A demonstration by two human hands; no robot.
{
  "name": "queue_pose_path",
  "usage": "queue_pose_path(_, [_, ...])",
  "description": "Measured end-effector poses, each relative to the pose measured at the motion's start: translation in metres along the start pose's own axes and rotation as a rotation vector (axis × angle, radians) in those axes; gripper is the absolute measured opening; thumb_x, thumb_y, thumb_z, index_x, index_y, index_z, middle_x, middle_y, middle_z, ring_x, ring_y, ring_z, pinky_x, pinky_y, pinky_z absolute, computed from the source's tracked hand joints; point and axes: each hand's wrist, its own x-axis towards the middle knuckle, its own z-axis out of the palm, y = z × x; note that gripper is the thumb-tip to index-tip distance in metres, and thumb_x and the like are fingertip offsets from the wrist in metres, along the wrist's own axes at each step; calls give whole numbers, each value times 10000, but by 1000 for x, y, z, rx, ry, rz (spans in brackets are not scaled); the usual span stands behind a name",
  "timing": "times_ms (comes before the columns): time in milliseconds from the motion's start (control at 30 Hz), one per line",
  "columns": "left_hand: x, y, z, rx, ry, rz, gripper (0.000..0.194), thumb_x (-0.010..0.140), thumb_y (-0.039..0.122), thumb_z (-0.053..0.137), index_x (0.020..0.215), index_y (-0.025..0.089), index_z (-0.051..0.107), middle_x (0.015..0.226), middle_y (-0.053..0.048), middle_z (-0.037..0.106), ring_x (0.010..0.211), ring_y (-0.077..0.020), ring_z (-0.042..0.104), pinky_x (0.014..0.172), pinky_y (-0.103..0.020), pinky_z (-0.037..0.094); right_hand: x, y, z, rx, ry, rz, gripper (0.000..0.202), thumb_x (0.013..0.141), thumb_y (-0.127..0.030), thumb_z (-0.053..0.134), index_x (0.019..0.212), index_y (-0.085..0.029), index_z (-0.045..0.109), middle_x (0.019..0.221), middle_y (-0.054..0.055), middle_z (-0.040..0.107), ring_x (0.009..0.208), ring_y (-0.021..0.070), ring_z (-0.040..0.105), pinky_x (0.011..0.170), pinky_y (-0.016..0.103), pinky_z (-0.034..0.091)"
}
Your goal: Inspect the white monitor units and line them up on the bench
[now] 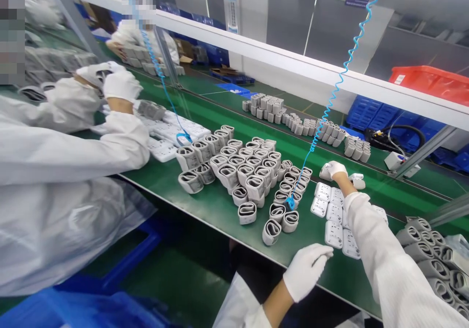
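Observation:
My left hand (307, 272), in a white glove, is over the bench's front edge, fingers stretched to the right and nothing visible in them. Farther back my right hand (334, 168), also gloved, grips a pale rounded piece (324, 172) at the far side of the green bench (216, 213). Just right of it lies a small white device (357, 181). White socket-like blocks (334, 233) lie in rows between my hands, partly hidden by my right sleeve. Rolled grey cuffs (246, 212) stand in clusters to the left.
At left, a co-worker's gloved hands (122, 87) are over more white blocks (161, 149). Coiled blue cords (339, 81) hang above the bench. More grey rolls (434, 268) are piled at right. Behind the bench are grey bundles (269, 107) and a red bin (432, 81).

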Motion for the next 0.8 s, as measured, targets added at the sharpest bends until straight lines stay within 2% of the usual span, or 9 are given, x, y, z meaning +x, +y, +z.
queue_pose_path(167, [-17,-2,6,14,153,105,378,1022,114,530,1224,227,828,1157,-71,847,1043,-209,818,998,-334,661,-37,-11,-10,238,140,-79,416,996,-290,665,1382,-173,763,1395,154,758,1332,333,691,1286,500,443])
queue_pose_path(267, [-49,-2,-3,217,539,182,417,1041,117,552,1379,261,749,1341,-85,793,1235,-226,772,1102,-376,635,-99,-8,3,398,147,-188,482,984,-363,647,1430,-200,734,1460,120,732,1315,299,705,1269,480,485])
queue_pose_path(333, [-66,-1,-21,382,824,176,427,1038,146,610,1438,270,697,1419,-99,746,1336,-254,717,1180,-437,592,-155,-3,27,501,103,-252,537,954,-452,712,1439,-222,720,1465,108,731,1321,294,710,1225,475,539])
queue_pose_path(400, [-70,-1,-46,460,979,105,465,1022,211,682,1484,249,650,1477,-127,698,1397,-294,672,1234,-508,546,-213,-1,58,704,59,-297,598,943,-511,749,1477,-249,691,1540,120,678,1361,324,688,1208,530,553])
queue_pose_path(467, [-61,-3,-69,471,958,11,530,993,285,736,1508,230,623,1514,-148,663,1439,-334,638,1262,-566,510,-260,-8,87,788,-33,-322,694,887,-503,822,1521,-269,661,1590,139,629,1424,368,641,1203,586,544])
queue_pose_path(533, [-46,-9,-84,423,808,-43,553,955,321,774,1482,219,638,1488,-149,674,1415,-345,654,1250,-576,519,-288,-23,109,765,-45,-375,793,790,-430,899,1518,-231,657,1623,179,587,1515,417,550,1266,629,462])
queue_pose_path(600, [-32,-19,-89,357,674,-68,519,924,318,791,1419,217,674,1410,-133,710,1340,-328,703,1212,-549,556,-299,-40,118,728,-21,-429,630,734,-351,917,1323,-203,753,1507,193,669,1533,445,516,1306,638,391])
queue_pose_path(700, [-23,-34,-84,295,607,-93,464,909,313,791,1352,217,691,1327,-114,744,1267,-304,742,1174,-511,582,-301,-55,117,764,-38,-466,231,771,-291,857,960,-225,744,1155,130,784,1300,391,683,1182,549,513])
queue_pose_path(800, [-24,-45,-79,269,580,-106,452,898,345,797,1318,216,693,1324,-114,752,1276,-307,741,1182,-513,570,-307,-52,115,834,-105,-373,268,779,-318,845,965,-243,668,982,42,769,931,275,742,880,399,598])
